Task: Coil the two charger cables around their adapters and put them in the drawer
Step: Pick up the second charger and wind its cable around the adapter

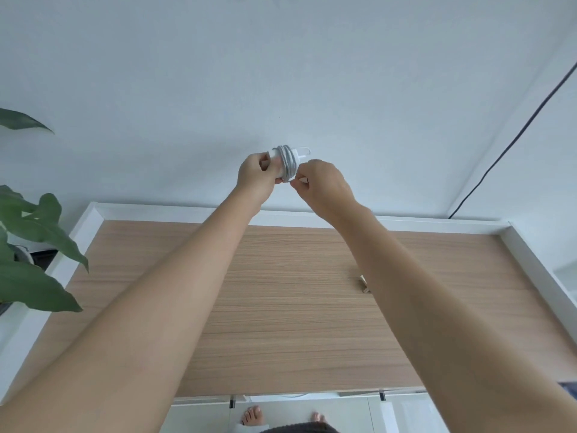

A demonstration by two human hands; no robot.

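Note:
I hold a white adapter (282,157) up in front of the wall, above the back edge of the wooden cabinet top (296,307). A grey cable (288,164) is wound around it in several turns, and its plug prongs point right. My left hand (257,178) grips the adapter's left end. My right hand (321,185) pinches the cable's loose end just under the coil. A small pale object (364,284), mostly hidden behind my right forearm, lies on the cabinet top; I cannot tell what it is. No drawer is clearly visible.
A leafy green plant (34,260) stands at the left edge. A dark cable (512,142) runs down the wall at the right. The cabinet top has a raised white rim (530,260). White cabinet fronts (406,414) and bare feet (253,415) show below.

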